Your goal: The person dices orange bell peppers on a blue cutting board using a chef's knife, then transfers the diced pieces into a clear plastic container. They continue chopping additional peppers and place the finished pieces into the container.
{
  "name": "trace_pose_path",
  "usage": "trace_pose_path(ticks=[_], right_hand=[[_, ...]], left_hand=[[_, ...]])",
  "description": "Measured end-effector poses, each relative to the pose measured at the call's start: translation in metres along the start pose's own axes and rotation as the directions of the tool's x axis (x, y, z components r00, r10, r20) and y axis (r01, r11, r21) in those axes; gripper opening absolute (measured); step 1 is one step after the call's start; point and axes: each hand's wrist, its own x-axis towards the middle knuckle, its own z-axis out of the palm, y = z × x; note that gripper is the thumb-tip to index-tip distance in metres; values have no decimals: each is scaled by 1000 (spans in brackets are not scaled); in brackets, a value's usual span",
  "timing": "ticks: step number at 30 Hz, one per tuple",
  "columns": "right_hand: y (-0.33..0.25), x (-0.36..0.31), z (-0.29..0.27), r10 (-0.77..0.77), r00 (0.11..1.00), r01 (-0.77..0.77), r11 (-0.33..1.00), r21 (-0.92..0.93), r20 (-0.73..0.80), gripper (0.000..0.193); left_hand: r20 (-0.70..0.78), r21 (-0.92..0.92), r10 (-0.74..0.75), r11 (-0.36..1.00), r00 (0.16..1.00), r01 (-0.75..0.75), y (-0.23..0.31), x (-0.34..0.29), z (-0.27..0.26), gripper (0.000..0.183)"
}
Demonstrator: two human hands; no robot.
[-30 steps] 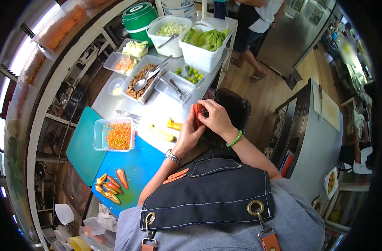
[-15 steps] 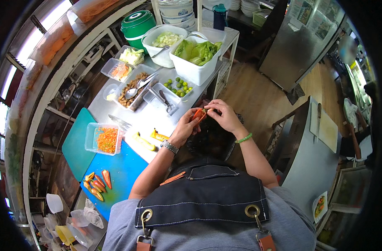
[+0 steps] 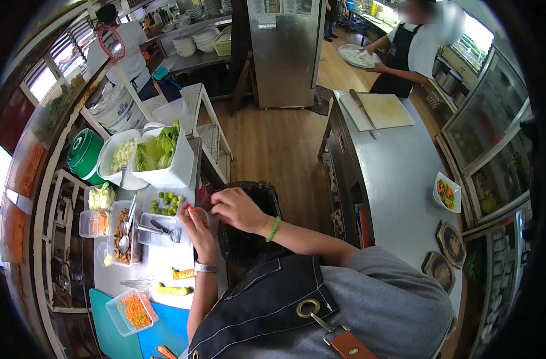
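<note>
My left hand (image 3: 199, 234), with a watch at the wrist, is closed on a red pepper (image 3: 190, 208), mostly hidden by the fingers. Beside it, my right hand (image 3: 242, 210) hovers above a black-lined bin (image 3: 249, 245); its fingers are bent and blurred, so whether they hold anything is unclear. Below the left hand, a yellow-handled knife (image 3: 172, 290) and an orange-yellow object (image 3: 183, 274) lie on the table. Red peppers (image 3: 166, 352) show at the lower edge on the blue board (image 3: 168, 326).
On the left table stand a tub of diced orange bits (image 3: 136, 311), a tray of browned pieces (image 3: 122, 244), green citrus (image 3: 165, 202) and a lettuce bin (image 3: 165, 158). A steel counter (image 3: 392, 179) at right bears a cutting board (image 3: 377, 110) with a knife. A co-worker (image 3: 404, 54) holds a plate.
My view has swung up and right, bringing the right counter and two co-workers into fuller sight. My right hand has come away from the pepper, which stays in the left.
</note>
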Motion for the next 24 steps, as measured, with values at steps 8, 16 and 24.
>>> trace_pose_path(ticks=[8,16,24], right_hand=[[43,-45,-6,350,936,-346,933,-96,35,11],[102,-143,-8,533,772,-575,818,24,346,15],[47,-61,50,267,782,-372,925,78,562,24]], left_hand=[[454,744,294,394,841,-540,9,-32,-41,33],[-262,961,226,149,938,233,-26,-181,-246,35],[-736,568,360,-133,573,812,-12,-287,-384,56]])
